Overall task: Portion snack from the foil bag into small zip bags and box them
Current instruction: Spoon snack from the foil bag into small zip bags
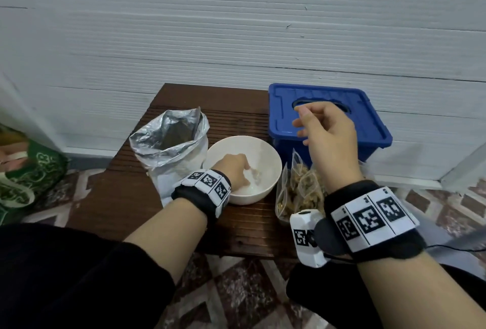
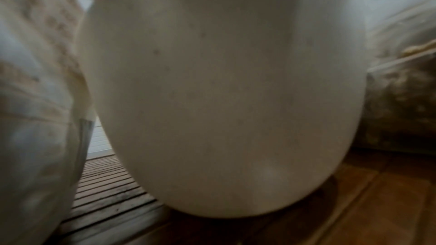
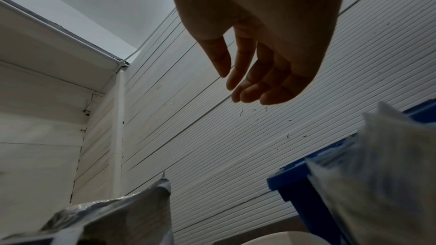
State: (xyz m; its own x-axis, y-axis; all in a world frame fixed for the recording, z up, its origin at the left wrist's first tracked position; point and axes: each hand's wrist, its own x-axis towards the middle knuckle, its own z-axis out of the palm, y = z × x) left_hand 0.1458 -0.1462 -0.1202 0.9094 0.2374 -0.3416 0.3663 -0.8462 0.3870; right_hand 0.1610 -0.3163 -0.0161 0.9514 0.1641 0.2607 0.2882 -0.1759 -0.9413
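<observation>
The open foil bag point(image 1: 168, 139) stands at the left of the small wooden table point(image 1: 126, 197). Beside it is a white bowl point(image 1: 265, 160), and my left hand point(image 1: 246, 171) reaches down into it. Its fingertips are at something pale and translucent on the bowl's bottom, and the grip is hidden. Several filled zip bags point(image 1: 299, 186) stand in front of the blue box point(image 1: 328, 118), whose lid is on. My right hand point(image 1: 299, 123) hovers above the lid with loosely curled fingers, empty. The right wrist view shows that right hand point(image 3: 230, 83) relaxed and holding nothing.
A ribbed white wall point(image 1: 236, 26) runs close behind the table. A green patterned bag point(image 1: 31, 179) lies on the tiled floor to the left. The bowl's outer wall point(image 2: 224, 90) fills the left wrist view, between the foil bag point(image 2: 35, 100) and the zip bags point(image 2: 401, 100).
</observation>
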